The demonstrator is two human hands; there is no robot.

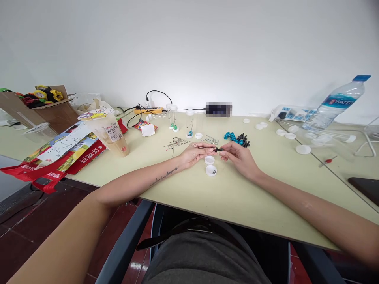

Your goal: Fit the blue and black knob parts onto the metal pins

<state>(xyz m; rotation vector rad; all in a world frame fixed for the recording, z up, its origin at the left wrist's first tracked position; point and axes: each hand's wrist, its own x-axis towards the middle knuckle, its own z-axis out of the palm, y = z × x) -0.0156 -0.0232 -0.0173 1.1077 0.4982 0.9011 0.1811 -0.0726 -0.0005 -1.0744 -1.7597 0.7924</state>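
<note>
While both forearms rested on the pale green table (254,205), the left hand (197,153) and the right hand (238,154) met above its middle, and between their fingertips sat a small black bead (218,149), pinched from both sides. A thin metal pin (207,148) seemed to run from the left fingers toward the bead, though it was too fine to be sure of. Judged from this, the step in hand was fitting the bead onto the pin, with the two parts at the point of joining. What the next move called for, as far as could be judged, was a steady left grip and a small straight push from the right thumb and forefinger, since a bead that tiny could easily slip away. The bead itself looked dark, glossy and rounded, far smaller than the fingertips around it; whether it had a hole could not be told. Just below the hands lay two white caps (210,165), open side up, close together. Behind the hands a heap of blue and black beads (237,138) lay on the table, with loose pins (176,143) scattered to its left and clear tubes (173,116) standing upright beyond them.
</note>
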